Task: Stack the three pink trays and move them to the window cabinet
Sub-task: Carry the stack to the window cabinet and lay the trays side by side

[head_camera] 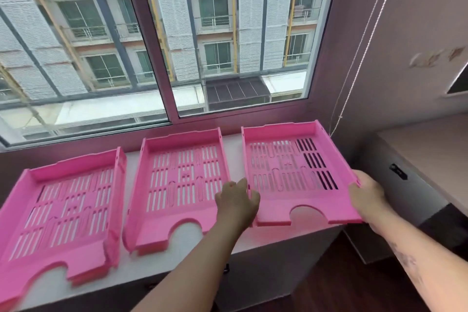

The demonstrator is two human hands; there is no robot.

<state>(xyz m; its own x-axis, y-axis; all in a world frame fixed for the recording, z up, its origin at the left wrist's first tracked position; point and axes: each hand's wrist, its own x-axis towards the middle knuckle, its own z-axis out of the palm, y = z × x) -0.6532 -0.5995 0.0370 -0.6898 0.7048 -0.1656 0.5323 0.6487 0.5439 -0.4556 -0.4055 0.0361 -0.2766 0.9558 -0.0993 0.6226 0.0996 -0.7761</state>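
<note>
Three pink slotted trays lie side by side on the white cabinet top (235,144) under the window. The left tray (63,200) and the middle tray (179,180) rest flat. The right tray (291,172) juts past the cabinet's right end. My left hand (236,200) grips the right tray's left wall near its front. My right hand (367,195) holds the same tray's right wall. Whether this tray is lifted off the surface I cannot tell.
A large sliding window (162,40) rises just behind the trays. A blind cord (354,58) hangs at the right of the window. A grey cabinet (405,185) stands lower to the right, with dark floor (342,281) below.
</note>
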